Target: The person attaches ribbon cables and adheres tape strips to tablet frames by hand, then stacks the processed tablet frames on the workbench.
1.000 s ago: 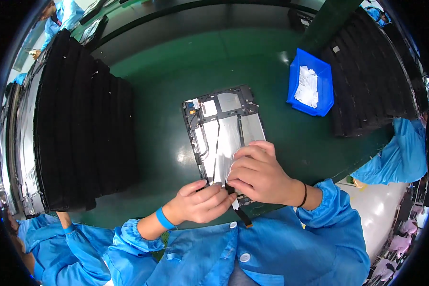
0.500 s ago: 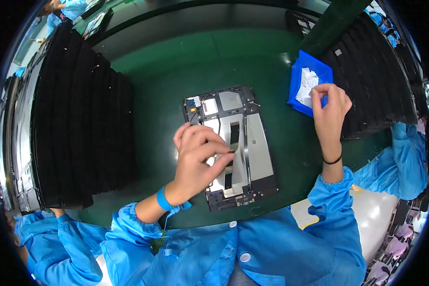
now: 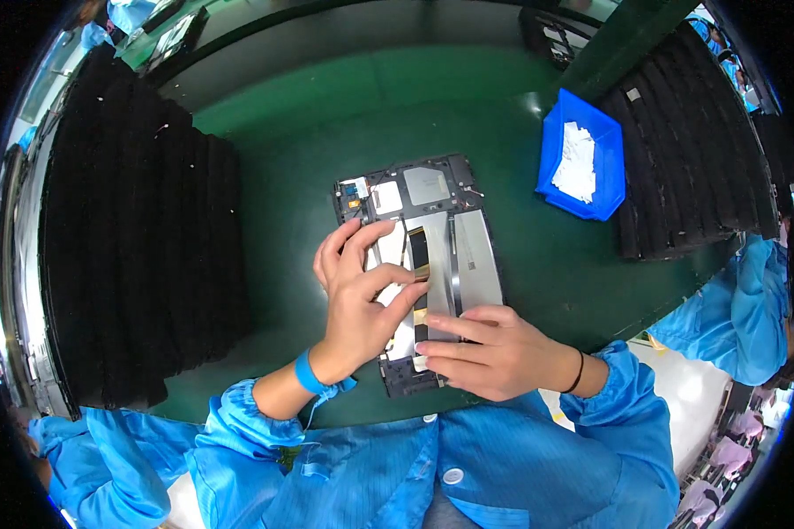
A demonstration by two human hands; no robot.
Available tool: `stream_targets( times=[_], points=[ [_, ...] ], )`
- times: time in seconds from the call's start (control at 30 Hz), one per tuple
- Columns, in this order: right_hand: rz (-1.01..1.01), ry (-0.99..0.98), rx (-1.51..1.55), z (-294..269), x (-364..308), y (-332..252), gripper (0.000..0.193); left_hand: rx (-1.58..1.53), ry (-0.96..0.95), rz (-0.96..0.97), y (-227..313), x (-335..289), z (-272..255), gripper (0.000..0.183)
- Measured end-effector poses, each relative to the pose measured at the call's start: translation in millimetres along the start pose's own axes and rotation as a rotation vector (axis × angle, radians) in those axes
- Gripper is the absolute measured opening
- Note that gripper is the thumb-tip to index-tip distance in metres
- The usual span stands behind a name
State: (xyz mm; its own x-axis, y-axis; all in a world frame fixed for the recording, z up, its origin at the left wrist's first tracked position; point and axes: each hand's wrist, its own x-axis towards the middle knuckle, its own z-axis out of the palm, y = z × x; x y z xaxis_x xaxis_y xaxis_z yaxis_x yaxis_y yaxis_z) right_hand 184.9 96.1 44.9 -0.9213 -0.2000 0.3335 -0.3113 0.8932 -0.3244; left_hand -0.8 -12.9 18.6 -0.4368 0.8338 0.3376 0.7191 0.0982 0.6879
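An opened tablet (image 3: 476, 264), with a black frame and silver-grey battery panels, lies on the green table in front of me. Lengthwise down its middle runs a black ribbon cable (image 3: 419, 242) with gold-coloured sections. My left hand (image 3: 357, 282) pinches part of this cable between thumb and index finger, its other fingers resting over the tablet's left side. From the lower right, my right hand (image 3: 494, 353) lies over the bottom part of the tablet, fingers stretched and apart, fingertips touching near the cable's lower end. Its palm hides the bottom right corner.
A blue bin (image 3: 613, 167) holding white paper-like pieces (image 3: 575, 163) stands at the right. Tall stacks of black trays flank the work area, one on the left (image 3: 141, 256) and one on the right (image 3: 684, 150). Co-workers' blue sleeves (image 3: 723, 309) show at both sides.
My right hand has moved from the blue bin down to the tablet's lower part. The pale strip that stood raised by my left hand now shows flatter, its black-and-gold face up.
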Motion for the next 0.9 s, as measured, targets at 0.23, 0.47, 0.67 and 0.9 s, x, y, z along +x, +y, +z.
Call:
stream_targets(
  times=[0.23, 0.47, 0.67, 0.9],
  points=[
    [0.198, -0.045, -0.033, -7.1, 12.2, 9.6, 0.035, 0.047, -0.032, 0.024, 1.7, 1.5, 0.6, 0.014],
    [0.544, 0.226, -0.142, -14.5, 7.2, 12.8, 0.043, 0.028, 0.106, -0.031, 8.7, 2.9, 1.1, 0.017],
    [0.503, 0.277, 0.051, 6.8, -0.8, -0.6, 0.02, 0.096, -0.066, 0.236, 29.1, -4.8, -13.8, 0.025],
    [0.464, 0.312, 0.245, 8.4, -9.9, 4.7, 0.018, 0.258, 0.124, 0.678, 30.6, -23.7, -4.8, 0.021]
  ],
)
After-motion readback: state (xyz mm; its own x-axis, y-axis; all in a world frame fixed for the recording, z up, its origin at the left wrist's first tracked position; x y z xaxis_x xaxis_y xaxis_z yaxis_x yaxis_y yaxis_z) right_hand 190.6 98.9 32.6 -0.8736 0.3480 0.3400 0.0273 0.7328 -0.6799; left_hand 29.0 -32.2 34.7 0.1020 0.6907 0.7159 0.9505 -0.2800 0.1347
